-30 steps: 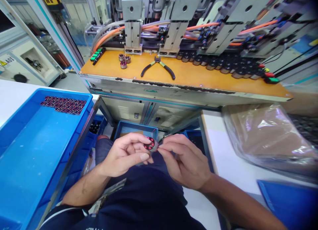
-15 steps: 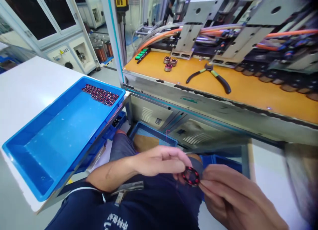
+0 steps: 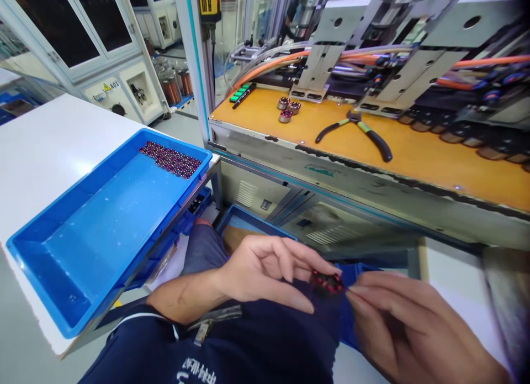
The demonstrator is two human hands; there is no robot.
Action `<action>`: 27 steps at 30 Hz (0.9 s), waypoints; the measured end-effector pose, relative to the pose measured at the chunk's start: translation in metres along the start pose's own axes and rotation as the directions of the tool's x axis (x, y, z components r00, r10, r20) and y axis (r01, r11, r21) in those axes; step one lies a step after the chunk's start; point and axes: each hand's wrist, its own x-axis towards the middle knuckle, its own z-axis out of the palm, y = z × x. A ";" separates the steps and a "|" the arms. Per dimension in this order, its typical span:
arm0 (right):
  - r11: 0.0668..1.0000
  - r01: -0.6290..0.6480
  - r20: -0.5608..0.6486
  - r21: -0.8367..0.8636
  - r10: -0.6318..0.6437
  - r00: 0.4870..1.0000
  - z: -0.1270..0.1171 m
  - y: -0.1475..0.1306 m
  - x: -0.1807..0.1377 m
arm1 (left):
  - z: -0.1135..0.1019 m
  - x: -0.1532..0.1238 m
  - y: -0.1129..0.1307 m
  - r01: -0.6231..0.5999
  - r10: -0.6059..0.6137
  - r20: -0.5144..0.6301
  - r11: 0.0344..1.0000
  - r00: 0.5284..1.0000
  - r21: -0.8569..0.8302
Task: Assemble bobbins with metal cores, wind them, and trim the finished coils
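Note:
A small black-and-red ring-shaped motor stator is tilted and a little blurred between my hands, above my lap. My left hand has its thumb apart from the fingers; its longest fingertips lie against the stator's far upper edge, and the thumb is clear of it. My right hand is closed in a pinch, thumb and forefinger meeting at the stator's right edge. Whether a thin wire is also between those fingertips cannot be made out. The stator's underside is hidden.
A blue tray on the white table at left holds many small red-and-black pieces in its far corner. On the orange bench are three copper-wound stators, cutting pliers and a black pen. Machine fixtures stand behind.
The left thumb has come off the stator, and the left fingers have opened out. The stator has tilted and shifted slightly right and up, and my right hand has moved slightly right.

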 end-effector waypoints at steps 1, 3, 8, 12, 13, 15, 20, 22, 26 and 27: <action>0.999 0.020 -0.004 0.034 -0.020 1.000 -0.001 -0.001 0.001 | -0.001 0.001 0.000 0.000 0.000 -0.006 0.999 1.000 -0.033; 0.994 0.049 -0.008 0.095 -0.048 0.999 -0.002 -0.003 0.000 | -0.003 0.003 0.000 0.088 -0.091 -0.046 0.994 0.995 -0.060; 0.970 -0.065 0.036 0.236 0.058 0.998 -0.005 -0.007 -0.012 | -0.007 0.002 -0.001 0.515 -0.519 0.061 0.854 0.852 0.072; 0.982 -0.072 0.011 0.174 0.071 0.997 -0.002 -0.005 -0.015 | -0.004 -0.002 0.000 0.444 -0.448 0.025 0.891 0.894 0.090; 0.991 -0.053 0.005 0.124 0.052 0.999 -0.001 -0.005 -0.015 | -0.003 -0.002 0.000 0.400 -0.401 0.004 0.913 0.916 0.087; 0.999 -0.040 -0.002 0.029 0.040 0.999 0.001 -0.003 -0.014 | 0.000 -0.004 -0.001 0.313 -0.312 -0.023 0.948 0.950 0.061; 0.998 -0.064 -0.059 0.006 0.065 0.996 -0.001 0.000 -0.011 | 0.005 -0.003 0.002 0.108 -0.106 -0.076 0.994 0.991 0.022; 0.996 -0.018 -0.025 0.088 0.020 0.999 -0.005 -0.001 -0.006 | 0.005 -0.001 0.002 0.090 -0.094 -0.113 0.995 0.989 -0.046; 0.982 0.013 0.048 0.188 -0.023 0.999 -0.012 -0.006 0.005 | 0.002 0.001 -0.002 0.335 -0.340 -0.057 0.939 0.939 -0.075; 0.982 0.001 0.056 0.190 -0.012 0.998 -0.013 -0.007 0.006 | 0.000 0.001 -0.003 0.419 -0.419 0.017 0.906 0.908 -0.054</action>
